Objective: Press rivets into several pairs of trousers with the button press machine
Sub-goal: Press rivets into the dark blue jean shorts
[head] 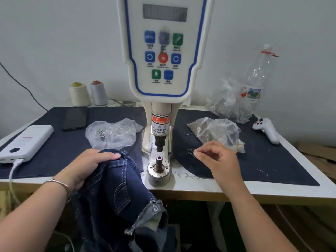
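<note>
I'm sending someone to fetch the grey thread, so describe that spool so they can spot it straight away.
Start at the tall white button press machine in the middle of the table and look left along the back wall. Two thread cones stand side by side there. The grey thread cone is the right one, nearer the machine, with a reddish core at the top, while its neighbour, the cream thread cone, has a yellow core.

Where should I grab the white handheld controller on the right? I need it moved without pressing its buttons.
Grip the white controller round its long plain handle, the end nearest the table edge, coming from above. Its buttons sit on the far head end, so a handle grip should avoid them.
</note>
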Demonstrator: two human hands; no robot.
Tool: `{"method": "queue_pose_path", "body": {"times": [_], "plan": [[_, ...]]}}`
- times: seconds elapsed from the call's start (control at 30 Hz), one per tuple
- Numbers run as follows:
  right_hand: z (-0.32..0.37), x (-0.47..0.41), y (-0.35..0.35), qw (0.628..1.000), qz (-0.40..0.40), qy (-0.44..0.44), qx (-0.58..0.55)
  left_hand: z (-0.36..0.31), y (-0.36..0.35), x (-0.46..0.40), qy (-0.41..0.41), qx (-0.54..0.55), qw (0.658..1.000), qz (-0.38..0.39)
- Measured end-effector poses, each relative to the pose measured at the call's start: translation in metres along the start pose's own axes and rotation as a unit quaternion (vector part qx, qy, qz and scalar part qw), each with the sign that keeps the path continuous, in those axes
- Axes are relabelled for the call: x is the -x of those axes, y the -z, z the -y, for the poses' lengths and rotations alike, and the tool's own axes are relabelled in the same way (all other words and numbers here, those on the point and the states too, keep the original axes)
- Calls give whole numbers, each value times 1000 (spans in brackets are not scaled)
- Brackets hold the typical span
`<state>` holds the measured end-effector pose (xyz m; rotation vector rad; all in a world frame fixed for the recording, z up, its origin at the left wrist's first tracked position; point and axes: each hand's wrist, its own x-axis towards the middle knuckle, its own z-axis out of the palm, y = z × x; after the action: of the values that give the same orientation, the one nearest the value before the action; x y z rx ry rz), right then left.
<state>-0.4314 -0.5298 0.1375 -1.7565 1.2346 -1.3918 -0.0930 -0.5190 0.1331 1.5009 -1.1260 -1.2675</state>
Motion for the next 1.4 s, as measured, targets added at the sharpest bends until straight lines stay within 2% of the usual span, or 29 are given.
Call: {"method": "queue_pose_path", "body": {"times": [0.1,0.2,0.43,0.8,1.1,1.3,1.4], "plan": [[20,3,-33,997,66,10,-25,0,0,0,3,11,1000,-4],[29,1,-52,995,97,2,-32,-1,0,0,6,13,1000,-10],[32,-5,-64,993,112,2,-26,-1,0,0,13,13,1000,-12],[33,-6,-66,989,120,46,77,-1,0,0,17,15,1000,-11],[36,-2,-63,991,110,42,71,0,1,-2,12,8,1000,-7],[35,29,-46,999,6,22,-29,-4,1,4,19,-10,1000,0],[32,56,-36,999,-13,-15,-40,-13,2,19,34,-37,998,41]]}}
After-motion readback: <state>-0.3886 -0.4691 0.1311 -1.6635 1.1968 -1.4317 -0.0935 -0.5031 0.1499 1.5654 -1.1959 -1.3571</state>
